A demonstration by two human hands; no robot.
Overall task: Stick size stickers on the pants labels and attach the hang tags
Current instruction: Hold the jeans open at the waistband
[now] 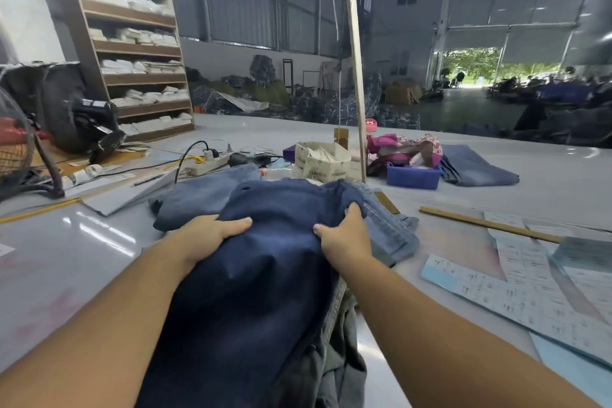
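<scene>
Two hands hold the dark blue pants (pixel 265 262), which lie at the picture's centre on the table (pixel 99 242): the left hand (pixel 212 233) at 9 o'clock of the bundle, fingers together and curled over the cloth, the right hand (pixel 342 233) at 3 o'clock, gripping a fold. Hang tags (pixel 323 159) sit at 12 o'clock beyond them.

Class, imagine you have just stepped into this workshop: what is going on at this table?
A person is working at a large table with bare hands. The left hand and right hand both grip a pair of dark blue pants lying on a pile of lighter denim. Behind the pile stands a box of hang tags, with printed sheets to the right. No tag or sticker is in hand yet.
</scene>
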